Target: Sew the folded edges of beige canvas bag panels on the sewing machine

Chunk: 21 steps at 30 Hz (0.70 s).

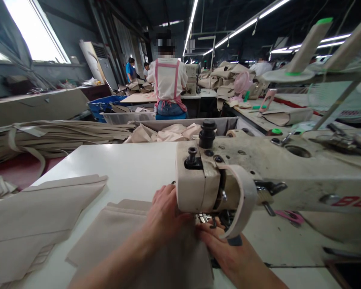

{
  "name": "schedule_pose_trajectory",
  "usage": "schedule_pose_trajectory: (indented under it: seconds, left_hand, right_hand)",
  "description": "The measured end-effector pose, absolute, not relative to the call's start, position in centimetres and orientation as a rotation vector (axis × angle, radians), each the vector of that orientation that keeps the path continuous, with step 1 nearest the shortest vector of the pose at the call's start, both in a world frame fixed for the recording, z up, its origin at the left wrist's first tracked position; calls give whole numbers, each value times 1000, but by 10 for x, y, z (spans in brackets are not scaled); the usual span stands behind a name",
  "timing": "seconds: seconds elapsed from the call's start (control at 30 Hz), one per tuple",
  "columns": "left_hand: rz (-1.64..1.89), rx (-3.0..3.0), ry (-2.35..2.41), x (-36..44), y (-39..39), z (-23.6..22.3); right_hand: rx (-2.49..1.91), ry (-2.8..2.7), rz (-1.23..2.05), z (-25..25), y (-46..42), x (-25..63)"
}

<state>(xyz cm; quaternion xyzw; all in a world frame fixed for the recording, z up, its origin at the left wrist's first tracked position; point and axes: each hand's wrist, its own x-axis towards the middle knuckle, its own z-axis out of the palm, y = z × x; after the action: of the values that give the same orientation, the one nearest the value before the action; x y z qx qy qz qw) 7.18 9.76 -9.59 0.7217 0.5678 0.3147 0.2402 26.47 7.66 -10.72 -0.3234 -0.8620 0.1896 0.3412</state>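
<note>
A beige fabric piece (pixel 117 233) lies on the white table (pixel 129 164) under the head of a cream sewing machine (pixel 258 176). My left hand (pixel 164 214) rests on the fabric just left of the presser foot (pixel 205 218), fingers pressed down on the cloth. My right hand (pixel 219 241) lies on the fabric below the needle area, fingers flat and pointing toward the foot. The machine head hides both hands' fingertips.
A stack of beige cut pieces (pixel 33 216) sits at the left. Bundled beige strips (pixel 54 136) lie further back. A grey bin (pixel 228 124) holds more fabric behind the table. A person in a pink apron (pixel 168 84) works ahead, back turned. Thread stands (pixel 307 52) rise at right.
</note>
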Motion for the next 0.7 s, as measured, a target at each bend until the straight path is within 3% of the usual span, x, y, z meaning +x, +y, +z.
schedule_pose_trajectory:
  seconds: [0.2,0.4,0.7]
  left_hand:
    - [863,1814,1396,84,27,-111]
    - [789,1737,1388,81,29,-106]
    - [799,1834,1202,74,28,-102]
  right_hand:
    - [-1010,-2151,676,-109,61,267]
    - [-1143,-1084,1685,-128,20,259]
    - [-1070,-917,1823,-115,17,249]
